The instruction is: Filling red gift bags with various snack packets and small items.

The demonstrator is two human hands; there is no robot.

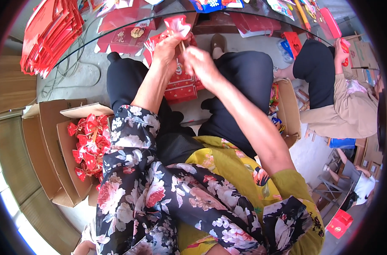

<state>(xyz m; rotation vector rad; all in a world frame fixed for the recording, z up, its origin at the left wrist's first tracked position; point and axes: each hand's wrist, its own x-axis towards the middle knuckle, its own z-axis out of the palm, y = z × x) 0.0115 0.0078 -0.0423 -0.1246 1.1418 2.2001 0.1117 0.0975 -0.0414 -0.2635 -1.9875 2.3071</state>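
Note:
Over my knees, at the front edge of the glass table, my left hand grips the gathered neck of a red gift bag. Its pinched, flared top rises above my fingers. My right hand is closed close beside it, at a thin gold-brown tie that runs to the bag's neck; the fingertips are blurred. Behind and below my hands are red patterned packages in a stack between my legs, partly hidden by my forearms.
To my left, a cardboard box holds several tied red bags. Red paper bags pile on the table's left end. Another open box with wrapped sweets is by my right leg. A seated person's hand holds a red item at right.

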